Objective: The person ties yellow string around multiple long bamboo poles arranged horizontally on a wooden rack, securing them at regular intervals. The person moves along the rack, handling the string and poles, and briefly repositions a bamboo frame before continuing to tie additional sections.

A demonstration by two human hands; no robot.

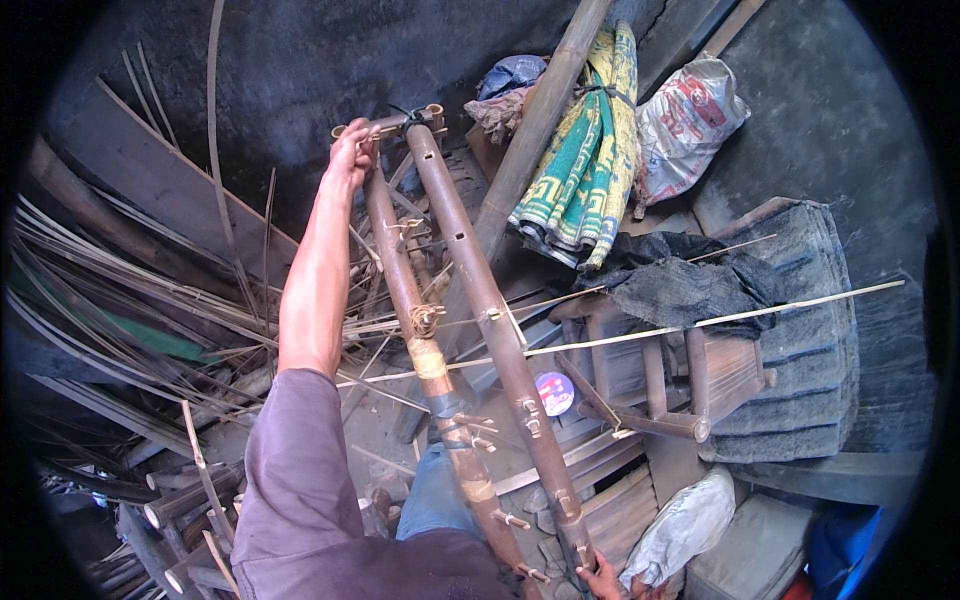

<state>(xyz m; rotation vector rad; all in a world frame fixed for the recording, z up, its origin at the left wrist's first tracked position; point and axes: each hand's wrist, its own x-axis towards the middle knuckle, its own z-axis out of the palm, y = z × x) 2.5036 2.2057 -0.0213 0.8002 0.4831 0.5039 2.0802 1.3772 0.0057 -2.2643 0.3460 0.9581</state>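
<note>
Near end: right hand [602, 581] was at the foot of the bamboo frame [473, 270]; could not tell how tightly its fingers closed. Frame slanted across the body. Lower pegs [514, 520] jutted near the shirt [305, 470]; a turn might have snagged cloth. Farther: long strip [640, 335] crossed the poles' line, could have caught. Far end: left hand [352, 155] had fingers wrapped at the top joint; a loose black tie [410, 117] might have let the poles splay.

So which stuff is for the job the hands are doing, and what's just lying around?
In the job:
pole frame
left hand, at its far end
right hand, at its near end

Seemingly just lying about:
green-and-yellow bundle
white sack beside it
wooden stool
</note>
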